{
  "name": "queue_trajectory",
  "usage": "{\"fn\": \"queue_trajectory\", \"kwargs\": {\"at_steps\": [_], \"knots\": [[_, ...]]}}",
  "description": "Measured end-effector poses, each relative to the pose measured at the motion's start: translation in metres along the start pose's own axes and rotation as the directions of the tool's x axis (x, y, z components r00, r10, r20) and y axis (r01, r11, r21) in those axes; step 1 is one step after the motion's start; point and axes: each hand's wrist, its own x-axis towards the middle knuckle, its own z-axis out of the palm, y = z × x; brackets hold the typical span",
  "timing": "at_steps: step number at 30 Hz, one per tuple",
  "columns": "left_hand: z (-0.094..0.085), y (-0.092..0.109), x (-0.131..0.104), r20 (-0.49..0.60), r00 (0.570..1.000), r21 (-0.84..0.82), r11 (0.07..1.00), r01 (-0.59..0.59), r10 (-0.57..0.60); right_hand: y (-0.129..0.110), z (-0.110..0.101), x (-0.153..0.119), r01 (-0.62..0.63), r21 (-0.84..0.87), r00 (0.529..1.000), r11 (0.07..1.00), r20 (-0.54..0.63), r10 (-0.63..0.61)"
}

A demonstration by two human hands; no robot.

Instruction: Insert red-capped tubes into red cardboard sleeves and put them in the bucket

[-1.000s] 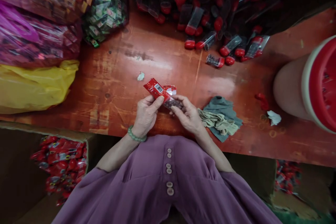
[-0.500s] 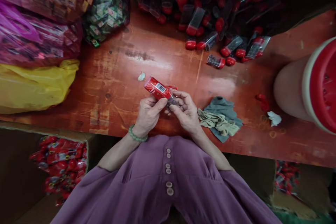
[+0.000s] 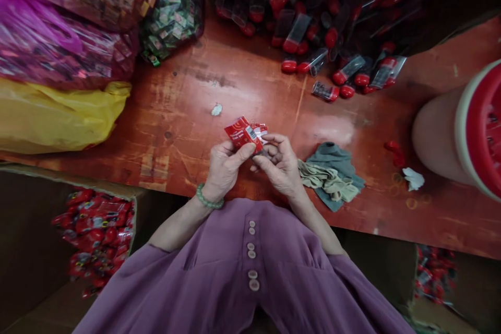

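Note:
Between my hands, over the near part of the table, is a red printed sleeve (image 3: 241,131) with a barcode. My left hand (image 3: 224,166) is closed on its lower edge, thumb on top. The sleeve looks flat and tilted up to the left. My right hand (image 3: 282,164) is closed at its lower right end, pinching the dark, see-through end of a tube (image 3: 258,154); most of that tube is hidden by fingers and sleeve. Just behind the sleeve lie small red and white pieces (image 3: 263,129), partly covered.
Red-capped clear tubes (image 3: 297,34) spill across the back of the red table (image 3: 188,115). Filled plastic bags (image 3: 62,115) stand at left. Crumpled cloths (image 3: 332,175) lie right of my hands, near a red-rimmed bucket (image 3: 438,135). Below the edge, a carton holds red items (image 3: 97,235).
The red sleeve, rounded and lying along the tube before, now looks flatter and more upright. Less of the tube shows. Both hands keep their grip, and the whole view has shifted slightly.

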Motion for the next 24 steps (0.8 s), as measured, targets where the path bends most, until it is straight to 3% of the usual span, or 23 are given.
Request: {"fn": "queue_trajectory", "kwargs": {"at_steps": [12,17,21,24], "knots": [[-0.007,-0.01,-0.023,0.031,0.998,0.085,0.995,0.047,-0.049,0.006,-0.009,-0.003,0.028,-0.037,0.999,0.999,0.047,-0.027],[-0.011,-0.009,-0.03,0.03,0.999,0.105,0.994,0.028,-0.031,0.011,-0.002,-0.001,0.039,-0.045,0.996,0.998,0.084,-0.035],[-0.034,0.008,-0.049,0.036,0.999,0.259,0.966,0.018,-0.028,0.008,-0.002,-0.004,0.164,-0.163,0.953,0.973,0.28,-0.114],[-0.071,0.036,-0.086,-0.108,0.988,0.462,0.885,-0.05,0.113,0.003,-0.017,-0.004,0.3,-0.378,0.932,0.876,0.313,-0.184]]}}
